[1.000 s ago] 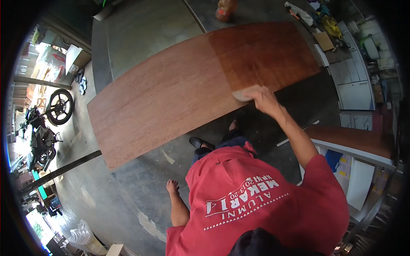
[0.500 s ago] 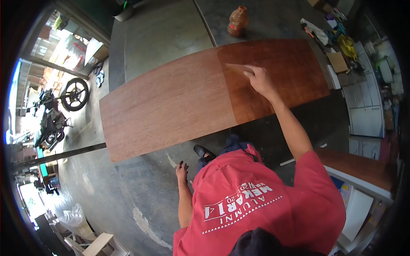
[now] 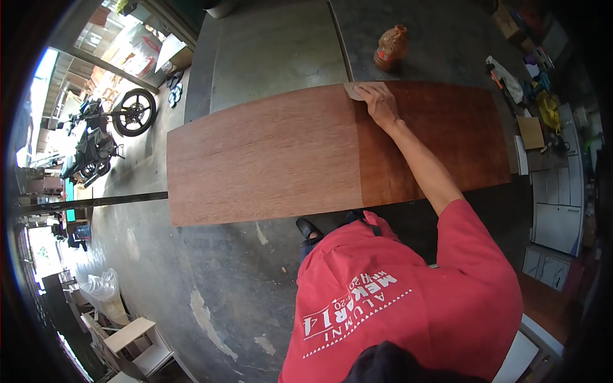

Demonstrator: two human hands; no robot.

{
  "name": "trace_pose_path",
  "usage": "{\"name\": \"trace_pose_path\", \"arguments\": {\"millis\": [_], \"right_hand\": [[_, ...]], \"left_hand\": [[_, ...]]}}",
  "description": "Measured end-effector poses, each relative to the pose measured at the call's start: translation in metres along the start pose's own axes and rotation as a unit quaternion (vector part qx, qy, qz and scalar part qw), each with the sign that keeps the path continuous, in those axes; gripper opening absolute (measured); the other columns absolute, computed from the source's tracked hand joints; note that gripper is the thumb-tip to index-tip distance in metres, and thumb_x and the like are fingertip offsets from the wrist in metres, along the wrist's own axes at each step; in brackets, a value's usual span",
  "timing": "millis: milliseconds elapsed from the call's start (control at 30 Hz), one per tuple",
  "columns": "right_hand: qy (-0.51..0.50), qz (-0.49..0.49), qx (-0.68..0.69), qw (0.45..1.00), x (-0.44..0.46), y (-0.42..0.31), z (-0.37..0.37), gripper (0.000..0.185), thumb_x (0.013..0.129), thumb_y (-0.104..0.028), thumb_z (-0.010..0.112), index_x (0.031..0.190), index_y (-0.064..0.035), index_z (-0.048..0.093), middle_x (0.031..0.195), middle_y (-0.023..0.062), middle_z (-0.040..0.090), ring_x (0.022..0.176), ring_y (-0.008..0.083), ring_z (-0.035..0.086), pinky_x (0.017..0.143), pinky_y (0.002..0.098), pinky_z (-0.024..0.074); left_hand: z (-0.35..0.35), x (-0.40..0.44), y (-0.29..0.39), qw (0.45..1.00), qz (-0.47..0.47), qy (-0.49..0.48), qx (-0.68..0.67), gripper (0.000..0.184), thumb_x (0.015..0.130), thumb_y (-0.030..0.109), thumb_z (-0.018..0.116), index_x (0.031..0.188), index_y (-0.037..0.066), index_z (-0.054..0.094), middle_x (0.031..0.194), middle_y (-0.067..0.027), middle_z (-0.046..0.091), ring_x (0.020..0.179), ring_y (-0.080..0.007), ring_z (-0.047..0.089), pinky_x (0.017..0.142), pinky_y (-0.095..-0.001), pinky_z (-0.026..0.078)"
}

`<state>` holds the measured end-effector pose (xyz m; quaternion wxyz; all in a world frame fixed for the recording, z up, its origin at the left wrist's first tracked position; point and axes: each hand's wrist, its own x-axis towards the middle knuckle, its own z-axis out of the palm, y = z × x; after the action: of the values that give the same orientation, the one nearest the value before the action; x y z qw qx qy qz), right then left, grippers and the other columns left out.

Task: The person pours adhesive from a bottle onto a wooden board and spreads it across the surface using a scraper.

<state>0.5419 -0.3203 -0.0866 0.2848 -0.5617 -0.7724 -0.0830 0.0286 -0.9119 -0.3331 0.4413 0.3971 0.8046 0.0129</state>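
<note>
A long wooden board [image 3: 268, 156] lies across the middle of the view, pale brown on the left and dark reddish-brown on the right. My right hand [image 3: 380, 106] is closed on a thin, pale, flat pad [image 3: 353, 92], which rests at the board's far edge, where the two colours meet. Behind the board stands a plastic bottle [image 3: 391, 50] with orange-brown contents. My left hand is out of sight beside the red shirt.
A motorcycle [image 3: 96, 137] and slippers [image 3: 174, 95] are at the left. At the lower left is a small wooden shelf [image 3: 131, 335]. White cabinets [image 3: 557, 223] and scattered tools line the right side. My black shoe [image 3: 309, 229] shows below the board.
My right hand has moved with the pad from the board's near edge to its far edge. My left hand has left the view. The camera view has turned and shifted.
</note>
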Motion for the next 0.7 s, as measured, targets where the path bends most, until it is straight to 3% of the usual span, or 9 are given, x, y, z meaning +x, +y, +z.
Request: {"name": "trace_pose_path", "arguments": {"millis": [167, 267, 333, 400, 467, 533, 600, 700], "right_hand": [[-0.017, -0.023, -0.011, 1.0, 0.013, 0.012, 0.005, 0.034, 0.098, -0.012, 0.049, 0.12, -0.0079, 0.075, 0.124, 0.0109, 0.074, 0.118, 0.0308, 0.068, 0.1, 0.0444, 0.0522], [-0.07, 0.006, 0.023, 0.997, 0.028, 0.013, -0.005, 0.034, 0.097, -0.01, 0.05, 0.118, -0.0081, 0.075, 0.119, 0.0111, 0.076, 0.113, 0.0317, 0.07, 0.097, 0.0458, 0.0532], [-0.036, 0.115, 0.058, 0.991, 0.036, 0.005, -0.019, 0.034, 0.096, -0.006, 0.05, 0.117, -0.0087, 0.076, 0.116, 0.0109, 0.077, 0.111, 0.032, 0.071, 0.097, 0.046, 0.0531], [-0.044, 0.091, 0.031, 0.994, 0.028, 0.013, -0.018, 0.034, 0.095, -0.004, 0.05, 0.117, -0.0093, 0.076, 0.116, 0.0109, 0.077, 0.11, 0.0326, 0.071, 0.095, 0.046, 0.0541], [-0.054, 0.071, 0.002, 0.996, 0.012, 0.014, -0.015, 0.035, 0.095, -0.003, 0.05, 0.117, -0.0099, 0.077, 0.116, 0.0109, 0.077, 0.108, 0.0333, 0.072, 0.093, 0.046, 0.0551], [-0.024, -0.034, 0.009, 0.999, -0.001, 0.004, -0.016, 0.034, 0.095, -0.001, 0.051, 0.116, -0.0084, 0.076, 0.118, 0.0117, 0.076, 0.107, 0.0349, 0.071, 0.09, 0.0463, 0.0566], [-0.055, -0.01, 0.007, 0.998, 0.007, -0.004, -0.025, 0.034, 0.094, -0.001, 0.05, 0.116, -0.0078, 0.076, 0.119, 0.0124, 0.075, 0.106, 0.0359, 0.071, 0.088, 0.0465, 0.057], [-0.04, 0.059, -0.008, 0.997, 0.017, 0.002, -0.02, 0.035, 0.092, 0.001, 0.052, 0.115, -0.0082, 0.076, 0.117, 0.0121, 0.075, 0.105, 0.0353, 0.071, 0.089, 0.0465, 0.0562]], "left_hand": [[0.004, 0.007, 0.009, 0.998, 0.026, 0.03, -0.046, 0.03, 0.096, 0.018, 0.061, 0.117, -0.001, 0.073, 0.104, -0.0137, 0.074, 0.085, -0.0187, 0.071, 0.076, -0.038, 0.056], [0.001, 0.021, 0.016, 0.992, 0.08, 0.072, -0.062, 0.031, 0.096, 0.017, 0.061, 0.118, -0.001, 0.073, 0.105, -0.0131, 0.074, 0.086, -0.0189, 0.071, 0.077, -0.0382, 0.056], [-0.008, 0.034, 0.019, 0.979, 0.148, 0.117, -0.074, 0.031, 0.095, 0.017, 0.062, 0.119, -0.001, 0.072, 0.105, -0.0127, 0.074, 0.086, -0.0191, 0.071, 0.077, -0.0384, 0.056], [-0.022, 0.047, 0.034, 0.962, 0.191, 0.154, -0.12, 0.032, 0.095, 0.017, 0.062, 0.12, -0.001, 0.072, 0.105, -0.0123, 0.074, 0.086, -0.0192, 0.071, 0.077, -0.0385, 0.056], [-0.039, 0.048, 0.059, 0.951, 0.08, 0.09, -0.284, 0.04, 0.095, 0.016, 0.061, 0.132, 0.004, 0.066, 0.111, -0.0077, 0.073, 0.092, -0.0189, 0.071, 0.071, -0.0369, 0.054], [-0.069, 0.037, 0.094, 0.862, -0.159, 0.06, -0.478, 0.051, 0.094, 0.016, 0.062, 0.144, 0.009, 0.057, 0.11, -0.0033, 0.072, 0.092, -0.017, 0.07, 0.064, -0.0313, 0.049], [-0.072, 0.038, 0.092, 0.859, -0.165, 0.055, -0.481, 0.054, 0.094, 0.017, 0.062, 0.147, 0.009, 0.054, 0.108, -0.0023, 0.072, 0.089, -0.014, 0.069, 0.062, -0.0264, 0.044], [-0.043, 0.062, 0.035, 0.928, -0.039, 0.046, -0.367, 0.052, 0.094, 0.016, 0.061, 0.146, 0.01, 0.055, 0.107, -0.0022, 0.072, 0.089, -0.0142, 0.069, 0.062, -0.0287, 0.045]]}}
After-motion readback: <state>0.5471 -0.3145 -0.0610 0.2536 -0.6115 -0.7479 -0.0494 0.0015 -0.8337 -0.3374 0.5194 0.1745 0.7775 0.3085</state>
